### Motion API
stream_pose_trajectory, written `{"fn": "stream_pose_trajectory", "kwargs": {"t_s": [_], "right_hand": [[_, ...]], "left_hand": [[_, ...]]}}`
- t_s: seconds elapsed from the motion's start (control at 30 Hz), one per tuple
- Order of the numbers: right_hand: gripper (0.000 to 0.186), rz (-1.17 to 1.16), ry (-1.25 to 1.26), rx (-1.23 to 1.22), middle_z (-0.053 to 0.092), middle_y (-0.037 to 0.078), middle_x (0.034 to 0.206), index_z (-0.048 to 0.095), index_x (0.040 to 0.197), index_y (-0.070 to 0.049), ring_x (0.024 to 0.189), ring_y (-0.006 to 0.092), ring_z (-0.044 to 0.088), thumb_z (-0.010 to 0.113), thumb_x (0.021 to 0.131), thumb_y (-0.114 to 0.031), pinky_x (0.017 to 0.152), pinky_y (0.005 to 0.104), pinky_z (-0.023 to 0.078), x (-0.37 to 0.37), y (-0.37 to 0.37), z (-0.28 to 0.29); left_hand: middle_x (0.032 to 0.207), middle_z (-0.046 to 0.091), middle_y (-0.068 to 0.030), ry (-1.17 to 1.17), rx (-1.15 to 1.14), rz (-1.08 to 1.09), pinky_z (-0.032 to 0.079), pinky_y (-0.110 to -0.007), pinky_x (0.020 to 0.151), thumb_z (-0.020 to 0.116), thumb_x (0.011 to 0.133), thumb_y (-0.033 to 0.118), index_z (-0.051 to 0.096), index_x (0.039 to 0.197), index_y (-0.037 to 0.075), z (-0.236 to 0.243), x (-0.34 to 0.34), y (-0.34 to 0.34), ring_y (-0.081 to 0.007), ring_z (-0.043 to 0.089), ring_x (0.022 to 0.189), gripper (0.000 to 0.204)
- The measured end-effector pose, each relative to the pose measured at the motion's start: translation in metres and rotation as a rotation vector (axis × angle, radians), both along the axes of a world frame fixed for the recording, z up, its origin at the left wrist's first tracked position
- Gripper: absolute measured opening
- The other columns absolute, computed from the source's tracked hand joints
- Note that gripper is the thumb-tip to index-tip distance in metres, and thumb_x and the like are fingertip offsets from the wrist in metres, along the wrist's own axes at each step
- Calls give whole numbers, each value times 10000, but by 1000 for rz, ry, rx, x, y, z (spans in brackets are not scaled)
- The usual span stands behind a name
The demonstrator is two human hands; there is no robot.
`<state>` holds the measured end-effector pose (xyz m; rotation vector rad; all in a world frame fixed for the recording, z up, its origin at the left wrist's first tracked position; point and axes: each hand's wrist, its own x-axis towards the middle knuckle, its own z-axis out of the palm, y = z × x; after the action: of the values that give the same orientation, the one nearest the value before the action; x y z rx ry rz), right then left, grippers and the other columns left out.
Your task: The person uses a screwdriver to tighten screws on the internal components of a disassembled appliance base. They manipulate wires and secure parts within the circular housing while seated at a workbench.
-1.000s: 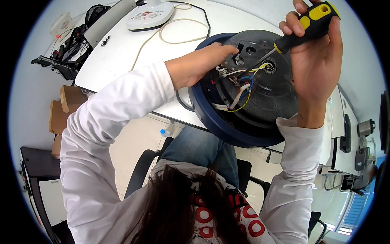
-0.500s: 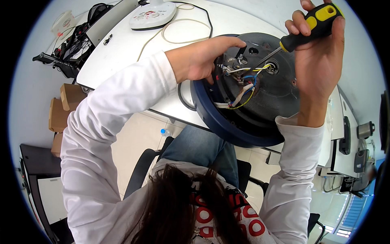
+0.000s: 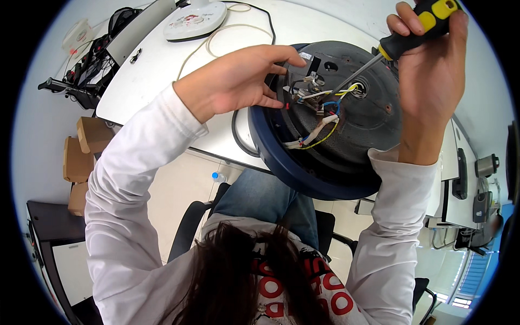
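My right hand [image 3: 430, 86] grips a screwdriver [image 3: 422, 27] with a black and yellow handle. Its metal shaft slants down to the left, and the tip ends among wires [image 3: 325, 130] and small metal terminals at the middle of an opened round appliance base [image 3: 365, 127]. The base is dark grey inside with a blue outer rim [image 3: 295, 176], and its near edge overhangs the table. White, yellow, blue and yellow-green wires run across it. My left hand [image 3: 233, 78] is at the left edge of the base, fingers spread, with fingertips close to the terminals; whether they touch is unclear.
The white table [image 3: 146, 89] bears a white appliance [image 3: 195, 21] with a pale cord at the back left. Cardboard boxes [image 3: 81, 157] stand farther left. A small bottle with a blue cap [image 3: 219, 177] is on the floor. More tables with a kettle [image 3: 487, 164] are at right.
My left hand has shifted left off the dark plate, and its fingers have spread. The screwdriver stays in my right hand, its tip still among the wires.
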<state>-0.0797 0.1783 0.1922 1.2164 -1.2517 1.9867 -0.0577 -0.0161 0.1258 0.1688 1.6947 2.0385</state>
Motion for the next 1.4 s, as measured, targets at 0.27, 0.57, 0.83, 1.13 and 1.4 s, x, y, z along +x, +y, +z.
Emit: {"fn": "stream_pose_trajectory", "kwargs": {"t_s": [0.27, 0.57, 0.83, 1.13, 1.4], "right_hand": [[331, -59, 38, -99, 481, 52, 997, 421, 1151, -81, 656, 56, 434, 412, 1024, -387, 596, 179, 409, 2, 0, -10], [337, -57, -72, -34, 470, 50, 983, 393, 1146, -76, 635, 47, 425, 394, 1026, -391, 568, 168, 391, 7, -6, 0], [364, 206, 21, 197, 477, 55, 953, 393, 1133, -71, 568, 40, 437, 377, 1017, -417, 496, 158, 394, -17, -11, 0], [403, 284, -34, 132, 500, 45, 922, 427, 1187, -44, 495, 30, 420, 347, 1019, -402, 409, 141, 375, -20, -14, -4], [450, 416, 65, 36, 523, 34, 894, 450, 1244, -24, 432, 22, 409, 320, 1020, -392, 335, 125, 359, -35, -13, 4]], "left_hand": [[1376, 379, -153, -16, 51, -20, 477, -319, 870, 567, 891, 341, 411, 1392, 37, 2, 2, -3, -310, 527, 1095, 607], [1385, 381, -118, -8, 95, -51, 487, -323, 879, 542, 906, 308, 410, 1413, 45, -1, 5, -9, -267, 535, 1083, 586], [1312, 509, -127, 281, -170, -105, 419, -320, 991, 699, 770, 147, 400, 1414, 16, -1, 25, 7, -195, 537, 1135, 722], [1294, 500, -61, 618, -481, -56, 405, -323, 1000, 496, 910, -31, 465, 1348, 41, -29, 20, 10, -160, 498, 1179, 444], [1325, 510, -49, 256, -344, 37, 425, -316, 973, 376, 970, 46, 495, 1340, 100, -12, 22, 16, -133, 526, 1149, 393]]}}
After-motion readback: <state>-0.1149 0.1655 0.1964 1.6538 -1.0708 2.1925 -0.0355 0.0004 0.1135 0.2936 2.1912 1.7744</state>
